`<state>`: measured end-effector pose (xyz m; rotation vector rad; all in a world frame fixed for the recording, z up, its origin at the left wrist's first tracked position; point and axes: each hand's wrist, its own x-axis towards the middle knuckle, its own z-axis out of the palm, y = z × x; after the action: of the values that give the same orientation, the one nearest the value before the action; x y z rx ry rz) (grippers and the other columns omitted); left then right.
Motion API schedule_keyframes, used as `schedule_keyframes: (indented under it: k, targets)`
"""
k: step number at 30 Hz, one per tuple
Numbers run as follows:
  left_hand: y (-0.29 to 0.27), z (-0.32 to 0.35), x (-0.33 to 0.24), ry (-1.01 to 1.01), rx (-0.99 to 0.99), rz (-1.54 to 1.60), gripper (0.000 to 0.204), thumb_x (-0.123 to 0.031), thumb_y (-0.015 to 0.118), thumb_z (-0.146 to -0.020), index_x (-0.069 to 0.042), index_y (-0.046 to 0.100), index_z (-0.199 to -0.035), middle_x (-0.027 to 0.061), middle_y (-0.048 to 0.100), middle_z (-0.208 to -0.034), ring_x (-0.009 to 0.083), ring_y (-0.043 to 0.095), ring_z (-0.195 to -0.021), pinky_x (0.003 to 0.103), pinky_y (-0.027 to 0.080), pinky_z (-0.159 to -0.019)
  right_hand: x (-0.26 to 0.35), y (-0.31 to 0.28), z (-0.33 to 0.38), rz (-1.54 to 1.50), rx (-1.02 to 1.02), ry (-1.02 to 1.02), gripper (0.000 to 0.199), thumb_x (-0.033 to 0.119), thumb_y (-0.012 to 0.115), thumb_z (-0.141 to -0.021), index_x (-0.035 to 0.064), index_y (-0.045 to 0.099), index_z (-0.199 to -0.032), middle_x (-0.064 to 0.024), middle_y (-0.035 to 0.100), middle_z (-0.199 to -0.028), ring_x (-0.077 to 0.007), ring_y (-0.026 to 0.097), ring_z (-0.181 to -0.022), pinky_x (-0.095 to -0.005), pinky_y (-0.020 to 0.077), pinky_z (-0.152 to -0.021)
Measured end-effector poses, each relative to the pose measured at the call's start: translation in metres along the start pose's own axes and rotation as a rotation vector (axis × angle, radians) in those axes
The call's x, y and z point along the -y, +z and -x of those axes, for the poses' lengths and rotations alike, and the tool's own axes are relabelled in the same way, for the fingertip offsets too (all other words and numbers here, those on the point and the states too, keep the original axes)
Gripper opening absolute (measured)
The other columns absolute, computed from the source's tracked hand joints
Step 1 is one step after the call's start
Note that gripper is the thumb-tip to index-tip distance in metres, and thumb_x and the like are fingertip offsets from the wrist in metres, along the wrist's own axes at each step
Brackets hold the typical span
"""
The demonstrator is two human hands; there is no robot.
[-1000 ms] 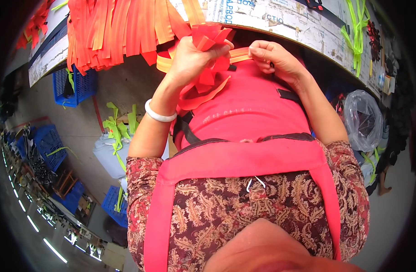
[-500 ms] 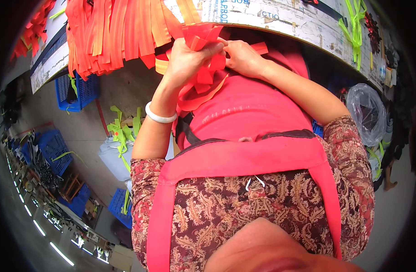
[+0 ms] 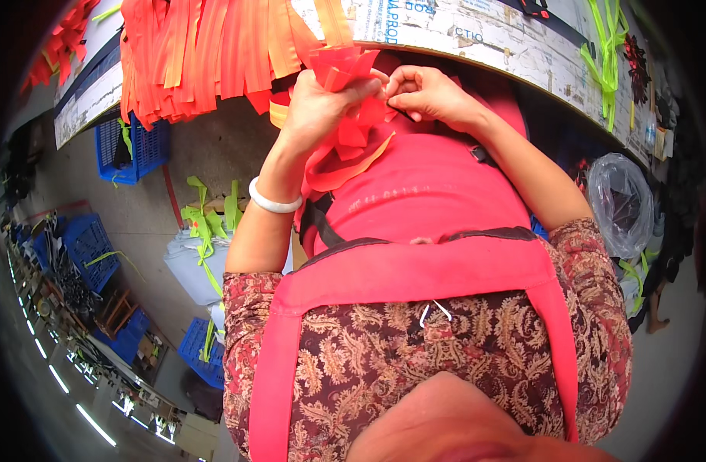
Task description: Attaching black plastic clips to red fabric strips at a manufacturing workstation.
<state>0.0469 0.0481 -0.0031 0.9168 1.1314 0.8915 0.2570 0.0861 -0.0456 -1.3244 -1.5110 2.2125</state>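
Note:
My left hand (image 3: 318,108) is closed around a bunch of red-orange fabric strips (image 3: 353,127), whose ends stick out above the fist and hang below it over my apron. Just to the right, my right hand (image 3: 434,98) is closed with thumb and forefinger together. A thin dark strip (image 3: 401,114) shows at its fingertips, beside the bunch; part of it is hidden. More orange strips (image 3: 207,58) lie in a thick row on the table and hang over its edge, up and to the left of my hands.
The worn, patched tabletop (image 3: 491,38) runs across the top, with yellow-green strips (image 3: 605,65) at its right. Blue crates (image 3: 130,154) stand on the floor at left. A grey stack (image 3: 195,262) bears yellow-green strips. A clear plastic bag (image 3: 621,204) stands at right.
My right hand has drawn slightly right, away from the bunch, and its fingers have curled in. A thin dark strip now shows at its fingertips. My left hand keeps its hold.

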Motion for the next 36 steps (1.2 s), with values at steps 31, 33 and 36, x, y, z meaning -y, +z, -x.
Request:
schedule_keyframes:
  k: [31,33,36]
  targets:
    - [-0.016,0.015,0.007,0.099,-0.041,-0.021,0.013,-0.005,0.068,-0.085,-0.002,0.071,-0.097,-0.0001,0.067,-0.074,0.0046,0.055,-0.062,0.022,0.044,-0.056,0.058,0.035,0.032,0.049,-0.255,-0.427,0.016,0.013,0.054,-0.097,0.0006,0.061,-0.103,-0.0032,0.067,-0.085,-0.0022,0.047,-0.053,-0.0171,0.0382,-0.046]
    - [-0.018,0.017,0.011,0.115,-0.037,-0.009,0.013,-0.005,0.069,-0.084,-0.002,0.072,-0.097,0.0000,0.066,-0.073,0.0046,0.055,-0.063,0.022,0.044,-0.056,0.057,0.036,0.033,-0.007,-0.214,-0.413,0.015,0.014,0.054,-0.097,0.0010,0.060,-0.104,-0.0032,0.066,-0.084,-0.0020,0.046,-0.051,-0.0169,0.0369,-0.045]
    - [-0.018,0.019,0.011,0.115,-0.031,0.015,0.013,-0.005,0.070,-0.083,-0.002,0.071,-0.096,0.0001,0.066,-0.073,0.0046,0.056,-0.064,0.022,0.044,-0.057,0.052,0.040,0.033,0.287,-0.276,-0.482,0.014,0.011,0.059,-0.094,0.0011,0.063,-0.103,-0.0036,0.067,-0.085,-0.0044,0.053,-0.059,-0.0176,0.0427,-0.051]
